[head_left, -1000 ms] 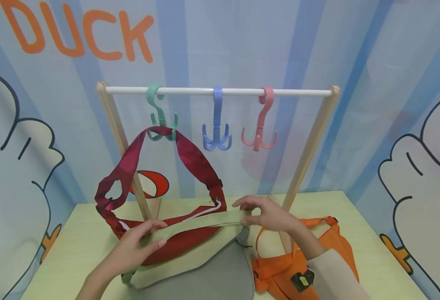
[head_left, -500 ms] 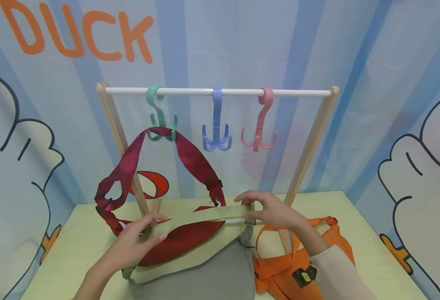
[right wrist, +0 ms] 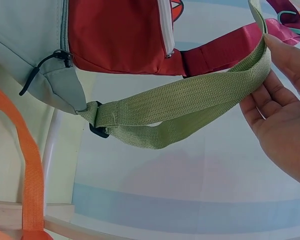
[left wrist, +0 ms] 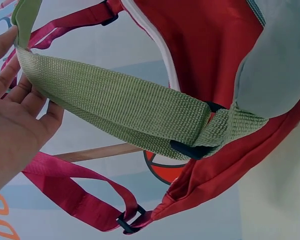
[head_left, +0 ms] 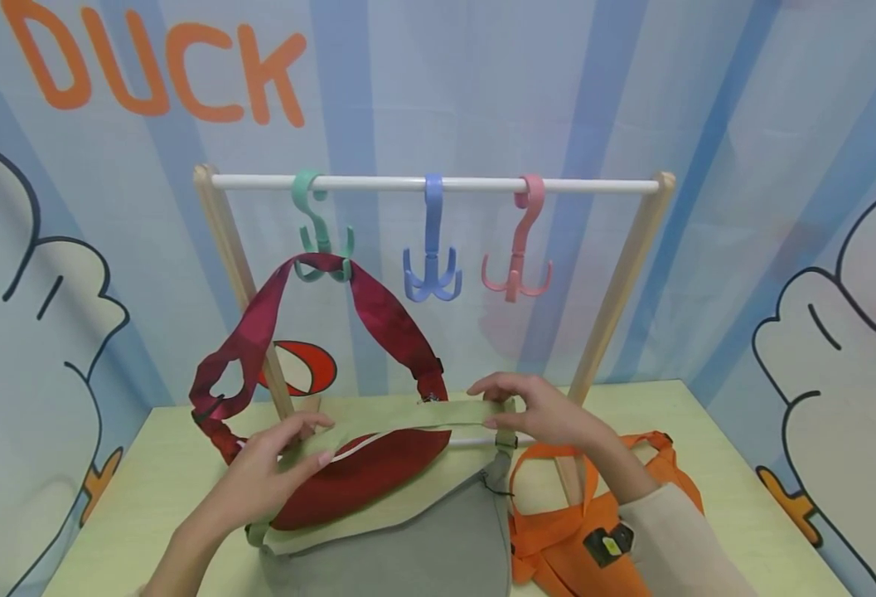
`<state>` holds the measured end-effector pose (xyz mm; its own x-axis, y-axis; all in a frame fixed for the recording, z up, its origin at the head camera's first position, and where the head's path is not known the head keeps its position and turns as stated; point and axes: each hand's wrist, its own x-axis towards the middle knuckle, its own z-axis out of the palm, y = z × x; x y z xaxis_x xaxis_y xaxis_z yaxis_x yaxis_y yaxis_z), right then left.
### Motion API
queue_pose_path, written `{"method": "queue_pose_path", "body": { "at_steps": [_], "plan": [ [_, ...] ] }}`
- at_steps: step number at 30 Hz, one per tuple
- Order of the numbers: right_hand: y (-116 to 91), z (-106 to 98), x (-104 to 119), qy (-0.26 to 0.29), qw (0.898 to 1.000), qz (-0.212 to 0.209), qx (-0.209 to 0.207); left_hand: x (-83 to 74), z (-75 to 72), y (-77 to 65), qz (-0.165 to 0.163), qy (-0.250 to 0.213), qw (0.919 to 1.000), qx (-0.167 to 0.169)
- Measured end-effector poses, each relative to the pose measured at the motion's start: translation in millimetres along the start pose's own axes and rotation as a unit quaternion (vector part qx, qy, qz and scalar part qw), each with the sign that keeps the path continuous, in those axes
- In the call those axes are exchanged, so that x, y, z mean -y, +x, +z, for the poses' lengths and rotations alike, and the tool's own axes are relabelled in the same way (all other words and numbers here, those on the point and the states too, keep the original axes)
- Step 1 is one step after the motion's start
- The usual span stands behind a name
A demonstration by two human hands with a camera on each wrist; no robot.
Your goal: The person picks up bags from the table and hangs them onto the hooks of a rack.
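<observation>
A light green webbing strap (head_left: 408,414) stretches between my two hands above its grey-green bag (head_left: 415,551). At the strap's left end, my left hand (head_left: 262,468) pinches it between thumb and fingers. My right hand (head_left: 538,413) pinches the other end, also seen in the right wrist view, where the strap (right wrist: 185,97) loops from a black buckle (right wrist: 98,120) to the fingertips. Behind the strap is a red bag (head_left: 363,485), partly hidden by the grey-green one. The red bag's strap (head_left: 393,319) loops over a green hook (head_left: 321,224).
A white rail (head_left: 363,181) on wooden posts also carries a blue hook (head_left: 433,240) and a pink hook (head_left: 518,249). An orange bag (head_left: 583,551) lies on the table (head_left: 751,506) by my right forearm. A printed curtain (head_left: 706,166) stands behind.
Both hands have risen slightly, the right one more, lifting the green strap. The grey-green bag's top right corner has come up a little, and the strap covers more of the red bag's upper edge.
</observation>
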<state>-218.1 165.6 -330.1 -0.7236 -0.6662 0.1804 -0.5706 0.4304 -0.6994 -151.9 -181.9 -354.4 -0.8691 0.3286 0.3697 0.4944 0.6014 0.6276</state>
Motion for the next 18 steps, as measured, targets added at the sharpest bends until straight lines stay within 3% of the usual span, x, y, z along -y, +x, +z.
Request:
{"method": "queue_pose_path", "body": {
  "at_steps": [18],
  "plan": [
    [6.4,-6.8,7.3,-0.007,0.999,-0.015,-0.031,-5.6,-6.1,7.2,0.006,-0.008,0.9998,-0.020]
  ]
}}
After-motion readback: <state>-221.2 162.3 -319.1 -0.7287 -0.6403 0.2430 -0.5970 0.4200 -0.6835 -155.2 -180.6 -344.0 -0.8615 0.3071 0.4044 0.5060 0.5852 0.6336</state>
